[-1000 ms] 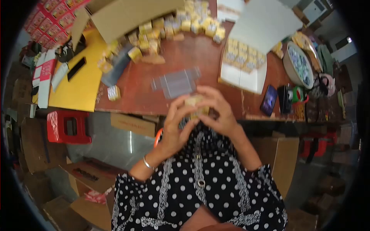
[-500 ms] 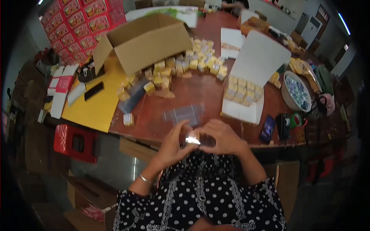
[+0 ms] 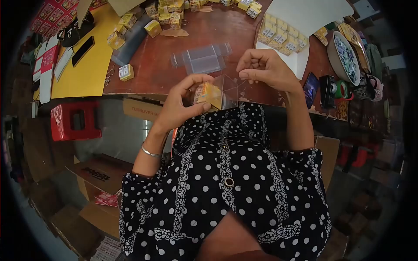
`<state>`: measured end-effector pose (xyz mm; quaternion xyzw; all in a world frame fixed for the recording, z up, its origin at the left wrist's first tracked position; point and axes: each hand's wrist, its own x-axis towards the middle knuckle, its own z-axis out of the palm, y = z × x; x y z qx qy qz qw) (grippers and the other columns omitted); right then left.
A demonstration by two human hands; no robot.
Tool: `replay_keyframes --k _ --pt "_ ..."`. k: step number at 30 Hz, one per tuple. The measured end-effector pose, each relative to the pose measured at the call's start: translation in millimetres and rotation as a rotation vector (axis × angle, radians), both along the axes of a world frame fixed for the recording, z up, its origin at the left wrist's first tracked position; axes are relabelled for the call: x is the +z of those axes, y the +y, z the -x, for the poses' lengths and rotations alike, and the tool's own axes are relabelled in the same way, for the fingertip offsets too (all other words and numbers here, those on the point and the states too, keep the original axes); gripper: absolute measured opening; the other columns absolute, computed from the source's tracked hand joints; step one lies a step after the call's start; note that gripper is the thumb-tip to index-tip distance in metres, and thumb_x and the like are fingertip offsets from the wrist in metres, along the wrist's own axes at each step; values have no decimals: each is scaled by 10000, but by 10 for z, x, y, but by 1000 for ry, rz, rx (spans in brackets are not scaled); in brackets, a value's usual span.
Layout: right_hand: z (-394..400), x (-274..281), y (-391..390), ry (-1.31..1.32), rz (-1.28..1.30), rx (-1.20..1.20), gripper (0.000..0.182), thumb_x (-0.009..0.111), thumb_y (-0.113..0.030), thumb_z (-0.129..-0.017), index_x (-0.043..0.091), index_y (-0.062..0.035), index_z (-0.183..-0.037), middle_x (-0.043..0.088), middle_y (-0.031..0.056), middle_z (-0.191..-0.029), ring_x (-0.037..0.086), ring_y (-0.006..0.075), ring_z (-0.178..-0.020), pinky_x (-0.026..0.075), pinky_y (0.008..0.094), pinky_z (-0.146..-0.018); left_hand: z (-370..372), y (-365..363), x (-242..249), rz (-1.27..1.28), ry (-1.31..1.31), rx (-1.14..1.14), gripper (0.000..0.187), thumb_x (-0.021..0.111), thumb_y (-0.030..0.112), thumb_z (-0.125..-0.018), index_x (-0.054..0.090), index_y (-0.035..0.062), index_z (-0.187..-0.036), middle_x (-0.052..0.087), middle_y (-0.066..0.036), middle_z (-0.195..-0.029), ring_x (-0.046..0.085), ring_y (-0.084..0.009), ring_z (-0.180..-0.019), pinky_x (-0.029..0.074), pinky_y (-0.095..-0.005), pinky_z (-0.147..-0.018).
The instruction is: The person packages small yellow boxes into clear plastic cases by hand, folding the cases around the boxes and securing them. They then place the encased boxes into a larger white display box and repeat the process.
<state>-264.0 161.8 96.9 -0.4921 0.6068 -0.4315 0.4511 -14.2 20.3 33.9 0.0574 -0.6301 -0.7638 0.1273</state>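
Note:
My left hand [image 3: 185, 98] is closed around a small yellow box [image 3: 210, 94], which sits inside a clear plastic box [image 3: 230, 92]. The plastic box's open end points right. Just beyond that end is my right hand [image 3: 267, 71], its thumb and forefinger together and its other fingers curled; whether a bit of clear film is between them I cannot make out. Flat on the table ahead of both hands lies an unfolded clear plastic sheet [image 3: 202, 59]. A single yellow-and-white box [image 3: 126, 72] stands near the table's front edge, to the left.
An open white carton [image 3: 299, 63] holds rows of yellow boxes [image 3: 283, 37] at the right. Beyond it are a phone [image 3: 311, 89] and a bowl [image 3: 333, 56] of small packets. Loose yellow boxes [image 3: 172, 19] lie at the back. A red stool [image 3: 76, 122] stands at left.
My right hand has moved away from the plastic box, up and to the right. My left hand keeps hold, and the yellow box inside now shows clearly. The view has tilted downward.

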Motion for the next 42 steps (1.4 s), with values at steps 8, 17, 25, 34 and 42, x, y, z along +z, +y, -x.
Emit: replay_keyframes --k 8,17,25,34,42 --pt "-187 -51 -250 -77 79 -177 258 720 -159 -942 636 -6 -1132 665 -2 -772 598 46 -640 471 189 -584 43 203 34 129 85 272 634 812 82 -842 490 17 -1384 609 -98 -1284 622 -171 -1152 506 -318 -995" --pt "-771 -529 100 66 489 -263 503 737 -36 -880 589 -18 -1360 598 128 -1333 638 122 -1074 564 240 -759 75 244 -66 363 208 370 595 754 63 -903 497 37 -1438 543 -121 -1323 622 -217 -1145 566 -348 -974" --pt "-775 -636 69 -97 495 -345 382 753 -81 -864 613 -18 -1214 568 132 -1403 622 72 -922 473 183 -628 113 290 -48 178 170 295 475 737 55 -916 552 25 -1352 480 -112 -1386 595 -217 -1206 564 -348 -984" --pt "-482 -396 -4 -346 219 -13 467 735 -309 -926 586 -9 -1251 547 151 -1423 628 137 -1074 530 227 -748 80 230 -28 66 154 330 768 809 31 -842 384 39 -1482 545 -136 -1353 611 -211 -1200 556 -334 -984" --pt "-367 -525 -196 -275 321 -45 326 779 -117 -872 605 13 -1115 531 193 -1409 644 183 -1111 575 264 -808 53 164 -134 -40 128 359 816 830 6 -808 372 -7 -1484 569 -138 -1327 616 -210 -1198 546 -324 -989"
